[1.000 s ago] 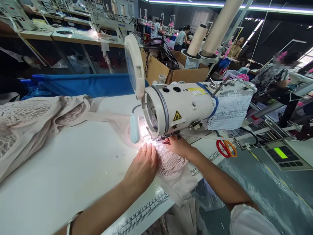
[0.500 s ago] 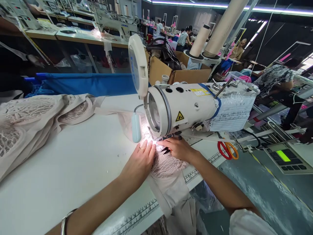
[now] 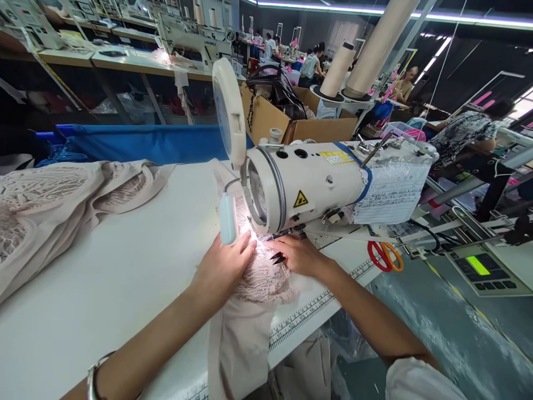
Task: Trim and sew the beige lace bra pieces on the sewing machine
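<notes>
A pale pink lace piece point(image 3: 260, 280) lies under the head of a white sewing machine point(image 3: 308, 183), brightly lit near the needle. My left hand point(image 3: 220, 269) rests on the lace's left side with its fingers laid out flat, some hidden behind a light-blue lamp point(image 3: 227, 218). On the other side, my right hand point(image 3: 302, 254) has its fingertips close to the presser area. Thread snips point(image 3: 277, 258) are tucked in that hand, their dark blades pointing left. Plain pink fabric point(image 3: 239, 344) hangs from the lace over the table's front edge.
More lace garment pieces point(image 3: 50, 200) lie on the left of the white tabletop point(image 3: 137, 266). Red-and-orange-handled scissors point(image 3: 385, 256) hang at right, near a control panel point(image 3: 485, 269). Behind stand a cardboard box point(image 3: 322, 129) and thread cones point(image 3: 338, 69). Other people sit farther back.
The lace has shifted left and turned, and its plain strip now hangs farther left. My left hand has moved left and slightly up; my right hand has barely moved, still with the snips.
</notes>
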The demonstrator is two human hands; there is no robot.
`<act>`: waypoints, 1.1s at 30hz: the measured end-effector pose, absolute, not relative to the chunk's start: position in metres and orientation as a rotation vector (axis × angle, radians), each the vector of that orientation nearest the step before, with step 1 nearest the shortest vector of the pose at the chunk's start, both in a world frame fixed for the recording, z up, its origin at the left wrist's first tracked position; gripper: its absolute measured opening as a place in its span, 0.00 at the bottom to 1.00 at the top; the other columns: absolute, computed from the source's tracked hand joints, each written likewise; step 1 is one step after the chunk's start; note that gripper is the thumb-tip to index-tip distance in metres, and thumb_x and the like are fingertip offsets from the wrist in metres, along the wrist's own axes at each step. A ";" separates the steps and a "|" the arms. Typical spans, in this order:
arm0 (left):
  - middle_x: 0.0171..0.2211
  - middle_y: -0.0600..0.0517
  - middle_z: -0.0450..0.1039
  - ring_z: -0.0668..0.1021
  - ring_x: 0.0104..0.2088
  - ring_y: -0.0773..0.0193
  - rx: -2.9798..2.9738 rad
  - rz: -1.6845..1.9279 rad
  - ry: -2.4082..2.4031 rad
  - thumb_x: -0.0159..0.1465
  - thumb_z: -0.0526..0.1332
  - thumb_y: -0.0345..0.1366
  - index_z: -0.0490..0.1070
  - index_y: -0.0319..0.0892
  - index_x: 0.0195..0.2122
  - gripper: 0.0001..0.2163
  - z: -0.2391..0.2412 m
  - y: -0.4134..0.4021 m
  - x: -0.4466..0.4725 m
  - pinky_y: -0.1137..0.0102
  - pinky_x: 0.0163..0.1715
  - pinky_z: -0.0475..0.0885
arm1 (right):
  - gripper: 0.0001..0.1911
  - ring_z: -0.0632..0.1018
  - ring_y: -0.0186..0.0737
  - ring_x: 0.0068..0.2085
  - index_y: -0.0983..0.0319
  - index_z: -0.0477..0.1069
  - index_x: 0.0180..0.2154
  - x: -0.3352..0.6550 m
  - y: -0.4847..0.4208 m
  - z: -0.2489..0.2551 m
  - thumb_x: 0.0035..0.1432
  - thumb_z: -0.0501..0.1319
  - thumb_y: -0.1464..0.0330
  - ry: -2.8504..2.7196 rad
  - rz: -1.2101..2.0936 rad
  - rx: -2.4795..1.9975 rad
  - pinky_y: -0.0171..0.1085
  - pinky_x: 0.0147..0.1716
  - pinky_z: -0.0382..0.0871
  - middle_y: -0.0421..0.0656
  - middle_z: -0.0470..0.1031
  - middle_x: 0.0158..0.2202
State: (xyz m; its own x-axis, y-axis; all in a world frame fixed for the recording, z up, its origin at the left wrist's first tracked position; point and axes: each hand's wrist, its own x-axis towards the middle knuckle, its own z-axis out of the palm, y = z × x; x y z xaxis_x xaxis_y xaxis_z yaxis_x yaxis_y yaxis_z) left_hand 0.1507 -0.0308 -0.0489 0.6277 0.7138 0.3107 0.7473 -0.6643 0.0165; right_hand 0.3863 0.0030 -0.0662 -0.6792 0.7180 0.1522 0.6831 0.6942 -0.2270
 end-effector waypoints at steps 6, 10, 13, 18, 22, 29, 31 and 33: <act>0.41 0.41 0.73 0.76 0.39 0.53 -2.897 -0.702 -1.411 0.68 0.51 0.27 0.69 0.35 0.52 0.13 -0.058 -0.057 0.180 0.58 0.36 0.76 | 0.15 0.78 0.40 0.43 0.58 0.76 0.47 0.390 0.004 -0.067 0.62 0.58 0.76 -2.670 0.161 -1.041 0.34 0.41 0.73 0.44 0.78 0.45; 0.45 0.39 0.72 0.75 0.43 0.50 -2.963 -0.844 -1.307 0.69 0.51 0.28 0.71 0.37 0.43 0.10 -0.061 -0.055 0.176 0.54 0.41 0.76 | 0.10 0.78 0.42 0.48 0.61 0.75 0.38 0.394 0.004 -0.063 0.63 0.56 0.76 -2.633 0.112 -0.810 0.36 0.44 0.73 0.46 0.79 0.49; 0.46 0.40 0.74 0.74 0.48 0.51 -3.002 -0.923 -1.200 0.71 0.48 0.28 0.71 0.38 0.40 0.12 -0.059 -0.048 0.170 0.53 0.49 0.74 | 0.13 0.79 0.42 0.50 0.60 0.75 0.37 0.396 0.005 -0.064 0.62 0.55 0.80 -2.613 0.127 -0.701 0.38 0.49 0.71 0.44 0.81 0.47; 0.45 0.43 0.75 0.76 0.46 0.54 -3.074 -0.892 -1.215 0.73 0.47 0.32 0.72 0.40 0.47 0.13 -0.056 -0.038 0.161 0.58 0.47 0.75 | 0.15 0.80 0.42 0.47 0.60 0.76 0.40 0.397 0.007 -0.068 0.61 0.55 0.81 -2.589 0.107 -0.691 0.41 0.50 0.72 0.44 0.83 0.43; 0.47 0.44 0.74 0.76 0.48 0.56 -3.155 -0.843 -1.178 0.74 0.48 0.34 0.74 0.43 0.49 0.15 -0.056 -0.026 0.149 0.62 0.45 0.75 | 0.16 0.80 0.43 0.48 0.61 0.77 0.41 0.394 0.007 -0.067 0.63 0.53 0.79 -2.559 0.086 -0.638 0.43 0.50 0.73 0.46 0.82 0.47; 0.47 0.44 0.74 0.77 0.48 0.57 -3.123 -0.825 -1.265 0.74 0.48 0.36 0.76 0.43 0.43 0.15 -0.059 -0.015 0.139 0.67 0.40 0.75 | 0.21 0.77 0.44 0.51 0.61 0.77 0.46 0.392 0.005 -0.065 0.62 0.51 0.82 -2.578 0.068 -0.655 0.41 0.46 0.74 0.45 0.80 0.50; 0.45 0.44 0.74 0.77 0.46 0.56 -3.051 -0.783 -1.225 0.73 0.50 0.33 0.75 0.41 0.41 0.13 -0.057 -0.017 0.141 0.66 0.39 0.74 | 0.20 0.77 0.44 0.49 0.61 0.77 0.45 0.392 0.003 -0.064 0.60 0.52 0.82 -2.567 0.087 -0.624 0.42 0.45 0.74 0.45 0.81 0.48; 0.41 0.44 0.74 0.77 0.42 0.57 -2.999 -0.738 -1.126 0.71 0.51 0.29 0.74 0.41 0.38 0.11 -0.055 -0.020 0.144 0.66 0.38 0.73 | 0.17 0.77 0.43 0.47 0.59 0.78 0.41 0.392 0.002 -0.065 0.60 0.54 0.81 -2.560 0.127 -0.613 0.42 0.45 0.73 0.44 0.82 0.44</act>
State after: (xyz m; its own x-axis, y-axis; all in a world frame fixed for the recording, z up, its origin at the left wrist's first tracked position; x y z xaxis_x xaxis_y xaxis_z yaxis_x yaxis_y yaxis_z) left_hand 0.1441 -0.0200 -0.0548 0.6665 0.6540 0.3578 0.5892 -0.7562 0.2848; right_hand 0.3924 0.0020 -0.0645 -0.7730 0.4471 0.4500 0.4005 0.8941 -0.2004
